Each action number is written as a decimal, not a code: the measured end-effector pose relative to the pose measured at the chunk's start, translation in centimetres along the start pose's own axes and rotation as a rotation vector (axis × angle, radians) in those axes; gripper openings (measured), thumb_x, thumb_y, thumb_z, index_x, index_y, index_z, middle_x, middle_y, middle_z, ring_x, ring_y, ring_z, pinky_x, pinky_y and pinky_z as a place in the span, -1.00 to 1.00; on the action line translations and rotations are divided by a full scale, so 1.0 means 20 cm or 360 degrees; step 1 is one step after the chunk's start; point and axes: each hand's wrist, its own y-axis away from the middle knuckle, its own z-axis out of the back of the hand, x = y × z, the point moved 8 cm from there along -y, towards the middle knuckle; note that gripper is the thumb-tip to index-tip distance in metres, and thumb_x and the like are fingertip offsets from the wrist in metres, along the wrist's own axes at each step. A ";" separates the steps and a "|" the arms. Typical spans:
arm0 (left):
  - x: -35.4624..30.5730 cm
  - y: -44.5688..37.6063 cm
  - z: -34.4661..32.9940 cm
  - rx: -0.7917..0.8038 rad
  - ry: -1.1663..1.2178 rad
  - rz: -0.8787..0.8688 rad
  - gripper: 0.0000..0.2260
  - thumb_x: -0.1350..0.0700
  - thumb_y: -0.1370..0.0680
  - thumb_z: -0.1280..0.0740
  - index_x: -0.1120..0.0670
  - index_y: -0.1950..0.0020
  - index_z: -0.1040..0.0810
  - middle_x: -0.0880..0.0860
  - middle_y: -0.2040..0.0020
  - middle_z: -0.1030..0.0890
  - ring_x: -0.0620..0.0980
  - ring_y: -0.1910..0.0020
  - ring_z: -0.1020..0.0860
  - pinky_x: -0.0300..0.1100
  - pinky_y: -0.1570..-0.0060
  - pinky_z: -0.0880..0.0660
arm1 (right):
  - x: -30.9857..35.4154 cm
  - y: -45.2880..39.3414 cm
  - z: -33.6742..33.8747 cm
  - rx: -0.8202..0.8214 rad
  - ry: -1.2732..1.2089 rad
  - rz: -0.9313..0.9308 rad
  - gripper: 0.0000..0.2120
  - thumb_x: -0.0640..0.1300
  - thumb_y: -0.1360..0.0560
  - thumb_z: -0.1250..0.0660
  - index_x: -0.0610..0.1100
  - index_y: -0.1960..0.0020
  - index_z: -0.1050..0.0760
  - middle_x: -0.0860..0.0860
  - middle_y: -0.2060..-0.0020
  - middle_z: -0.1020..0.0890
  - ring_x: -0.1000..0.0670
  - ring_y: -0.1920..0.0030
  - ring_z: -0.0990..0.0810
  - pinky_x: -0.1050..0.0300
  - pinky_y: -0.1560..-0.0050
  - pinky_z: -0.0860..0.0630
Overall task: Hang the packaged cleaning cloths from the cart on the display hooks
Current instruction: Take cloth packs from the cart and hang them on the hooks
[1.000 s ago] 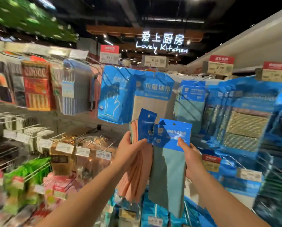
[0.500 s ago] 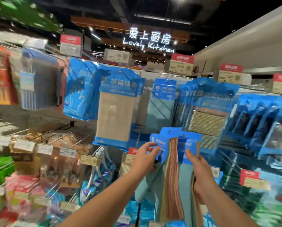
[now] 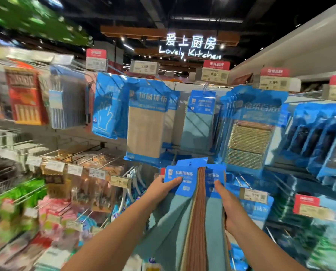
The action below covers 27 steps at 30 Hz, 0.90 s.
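Low in the centre of the frame, both hands held a bundle of packaged cleaning cloths point(image 3: 195, 202) before the display hooks point(image 3: 205, 88). The left hand point(image 3: 160, 190) pinched a blue header card, fingers point(image 3: 173, 180) flat across its face; the right hand point(image 3: 226, 206) curled round the bundle's other side. The cloths looked light, soft and floppy, so the stiffer cards near their hang holes seemed the best place to hold.
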 end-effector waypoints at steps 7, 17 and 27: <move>0.27 0.28 -0.17 0.0262 0.0280 0.0328 -0.79 0.03 -0.51 -0.40 0.16 0.00 -0.63 0.03 0.25 -0.71 -0.06 0.33 -0.67 -0.31 0.39 -0.53 | -0.17 0.35 0.24 -0.0240 -0.0052 -0.0005 -0.68 0.06 -0.50 -0.36 -0.12 -0.14 -0.60 -0.19 0.02 -0.70 -0.25 0.00 -0.67 -0.31 -0.14 -0.52; 0.62 0.78 -0.35 0.0382 0.0344 0.0501 -0.78 0.07 -0.46 -0.45 0.18 0.00 -0.64 0.16 0.14 -0.71 0.10 0.22 -0.68 -0.10 0.19 -0.62 | -0.57 0.99 0.48 -0.0489 -0.0249 -0.0105 -0.65 0.06 -0.52 -0.32 -0.16 -0.15 -0.60 -0.23 -0.02 -0.68 -0.26 0.02 -0.68 -0.18 -0.01 -0.59; 0.38 0.78 -0.72 0.0491 0.0375 0.0283 -0.73 0.04 -0.46 -0.44 0.15 -0.09 -0.62 0.20 0.07 -0.70 0.19 0.15 -0.67 0.00 0.17 -0.58 | -0.28 1.16 0.87 -0.0730 -0.0143 0.0028 -0.63 0.13 -0.48 -0.39 -0.15 -0.09 -0.62 -0.22 0.04 -0.70 -0.29 0.01 -0.67 -0.37 -0.12 -0.51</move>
